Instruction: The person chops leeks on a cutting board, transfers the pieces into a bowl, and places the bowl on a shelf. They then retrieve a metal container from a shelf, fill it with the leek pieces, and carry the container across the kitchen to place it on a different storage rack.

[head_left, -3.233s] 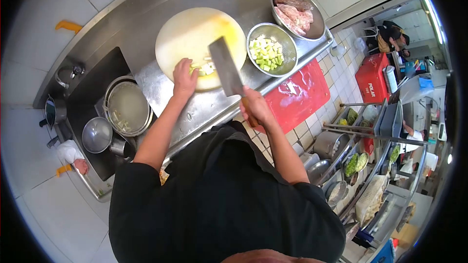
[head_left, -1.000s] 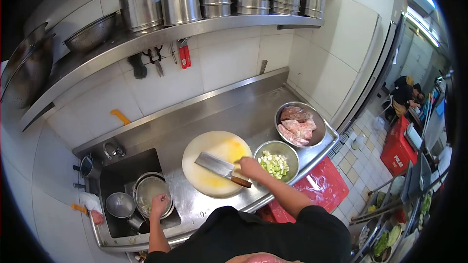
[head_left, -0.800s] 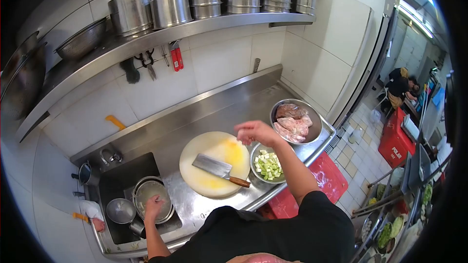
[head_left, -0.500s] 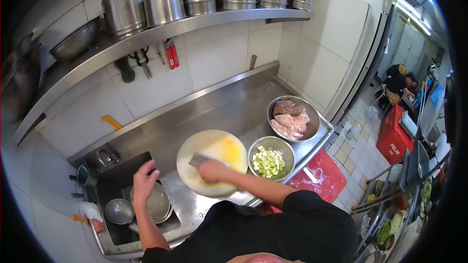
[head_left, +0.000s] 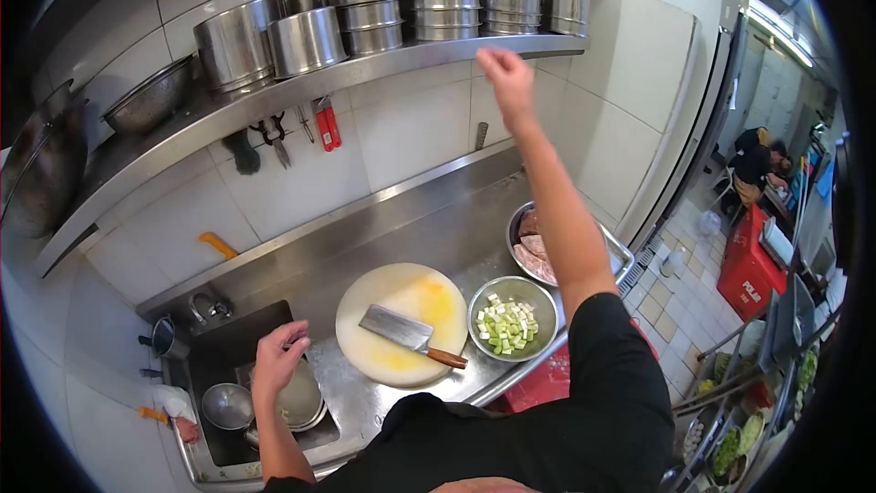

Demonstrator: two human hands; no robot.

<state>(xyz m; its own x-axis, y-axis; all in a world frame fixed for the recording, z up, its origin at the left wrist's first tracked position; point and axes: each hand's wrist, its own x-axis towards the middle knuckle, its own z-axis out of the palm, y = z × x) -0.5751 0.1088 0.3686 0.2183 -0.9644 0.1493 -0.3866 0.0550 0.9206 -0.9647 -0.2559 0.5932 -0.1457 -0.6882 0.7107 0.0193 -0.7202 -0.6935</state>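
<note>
A cleaver [head_left: 398, 328] with a wooden handle lies on the round white cutting board [head_left: 365, 278], its handle over the board's right edge. My right hand [head_left: 507, 82] is raised near the shelf edge, its fingers bent together; whether they hold anything is too small to tell. Above the sink's right side hovers my left hand [head_left: 277, 358], fingers curled, with a small dark thing at the fingertips. Right of the board is a metal bowl of chopped green and white pieces [head_left: 507, 323]. Behind it, raw meat [head_left: 535, 256] sits in a larger bowl, partly hidden by my right arm.
Metal pots [head_left: 308, 41] line the wall shelf [head_left: 401, 62]. The sink [head_left: 239, 338] at left holds bowls. A red board [head_left: 547, 382] lies under the counter's right edge. Beyond a doorway, a person [head_left: 754, 164] bends forward beside a red box [head_left: 750, 265].
My right hand has let go of the cleaver and moved up toward the shelf. The cleaver now rests flat on the board. My left hand has stayed over the sink.
</note>
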